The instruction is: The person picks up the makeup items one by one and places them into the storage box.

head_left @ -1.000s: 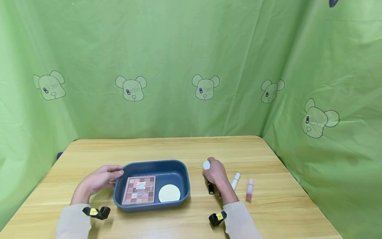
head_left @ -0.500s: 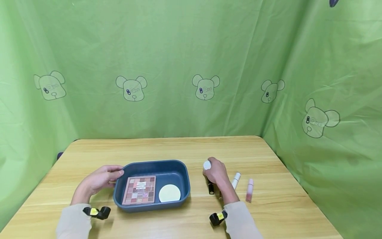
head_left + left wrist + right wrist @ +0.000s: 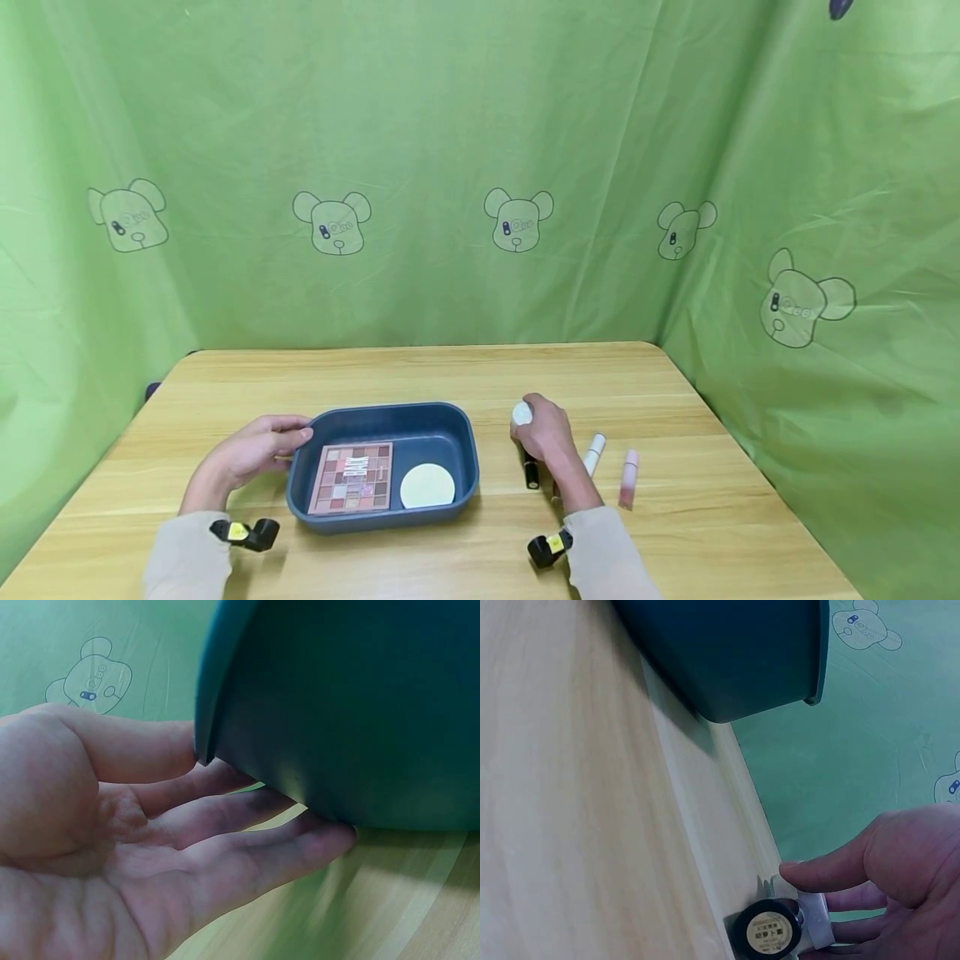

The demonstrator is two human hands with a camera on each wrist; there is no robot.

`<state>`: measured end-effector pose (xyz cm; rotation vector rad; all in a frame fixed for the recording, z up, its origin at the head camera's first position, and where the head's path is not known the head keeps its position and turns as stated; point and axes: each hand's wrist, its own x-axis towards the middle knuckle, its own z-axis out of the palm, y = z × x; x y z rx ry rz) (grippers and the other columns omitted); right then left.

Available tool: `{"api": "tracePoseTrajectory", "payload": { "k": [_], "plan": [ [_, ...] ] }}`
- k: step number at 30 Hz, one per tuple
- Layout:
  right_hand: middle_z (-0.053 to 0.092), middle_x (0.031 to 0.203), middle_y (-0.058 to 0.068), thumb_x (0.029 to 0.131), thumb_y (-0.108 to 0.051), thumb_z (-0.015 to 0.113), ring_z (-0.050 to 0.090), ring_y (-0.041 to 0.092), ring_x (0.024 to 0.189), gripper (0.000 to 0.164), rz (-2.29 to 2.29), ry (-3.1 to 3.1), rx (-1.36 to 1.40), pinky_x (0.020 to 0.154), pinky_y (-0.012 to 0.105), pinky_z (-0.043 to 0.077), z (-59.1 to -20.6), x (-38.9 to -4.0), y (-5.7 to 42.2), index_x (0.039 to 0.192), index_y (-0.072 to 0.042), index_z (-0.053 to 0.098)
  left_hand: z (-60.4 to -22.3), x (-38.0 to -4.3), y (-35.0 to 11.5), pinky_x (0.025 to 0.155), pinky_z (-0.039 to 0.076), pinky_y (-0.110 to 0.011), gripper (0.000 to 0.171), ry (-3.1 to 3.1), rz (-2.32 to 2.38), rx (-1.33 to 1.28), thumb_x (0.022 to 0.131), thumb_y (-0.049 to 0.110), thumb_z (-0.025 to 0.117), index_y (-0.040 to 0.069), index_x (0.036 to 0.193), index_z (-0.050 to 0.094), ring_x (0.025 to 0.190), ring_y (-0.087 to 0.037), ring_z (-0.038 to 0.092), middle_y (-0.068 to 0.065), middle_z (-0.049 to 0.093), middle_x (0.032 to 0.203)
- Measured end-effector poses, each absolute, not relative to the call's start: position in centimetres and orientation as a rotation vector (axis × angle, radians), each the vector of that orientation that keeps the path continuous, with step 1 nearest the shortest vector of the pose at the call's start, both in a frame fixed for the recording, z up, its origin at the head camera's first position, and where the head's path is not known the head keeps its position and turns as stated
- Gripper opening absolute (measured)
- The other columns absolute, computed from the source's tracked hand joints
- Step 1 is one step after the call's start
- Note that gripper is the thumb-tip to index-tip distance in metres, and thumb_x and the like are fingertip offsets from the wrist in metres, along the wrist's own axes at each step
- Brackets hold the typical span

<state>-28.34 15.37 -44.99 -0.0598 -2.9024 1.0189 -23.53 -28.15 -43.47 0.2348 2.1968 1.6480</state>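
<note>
A tray [image 3: 408,451] is being touched by the spread left hand [image 3: 251,452], a white-topped container [image 3: 521,414] pinched by the right hand [image 3: 547,430].

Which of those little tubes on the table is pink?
The rightmost tube, pale pink at one end and redder at the other; the white tube and black tube show no pink.

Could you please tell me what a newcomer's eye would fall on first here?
Probably the dark blue tray on the wooden table, holding a pink palette and a pale round disc, with the left hand touching its rim. Behind, a green curtain with animal faces fills the background. Right of the tray, the right hand grips a white-topped item.
</note>
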Motion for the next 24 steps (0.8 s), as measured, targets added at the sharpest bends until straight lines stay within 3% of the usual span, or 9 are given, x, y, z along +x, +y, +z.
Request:
{"api": "tracePoseTrajectory", "payload": {
  "k": [14, 24],
  "plan": [
    [0.061, 0.133, 0.029, 0.086, -0.009, 0.073, 0.060, 0.044, 0.119, 0.060, 1.018, -2.849, -0.036, 0.100, 0.055, 0.053, -44.3, -28.1, 15.1, 0.141, 0.003, 0.053, -43.6, -23.5, -28.1, 0.104, 0.053, -0.052, 0.057, 2.196, 1.658, 0.215, 0.104, 0.020, 0.054, -0.018, 0.144, 0.038, 0.123, -0.040, 0.061, -0.032, 0.059, 0.135],
    [0.064, 0.130, 0.028, 0.082, -0.008, 0.072, 0.062, 0.043, 0.114, 0.061, 1.008, -2.822, -0.025, 0.097, 0.054, 0.055, -43.7, -27.9, 15.1, 0.139, 0.002, 0.055, -43.5, -23.4, -28.0, 0.105, 0.053, -0.053, 0.056, 2.207, 1.656, 0.197, 0.104, 0.020, 0.054, -0.017, 0.144, 0.038, 0.124, -0.040, 0.061, -0.031, 0.059, 0.134]
  ]
}}
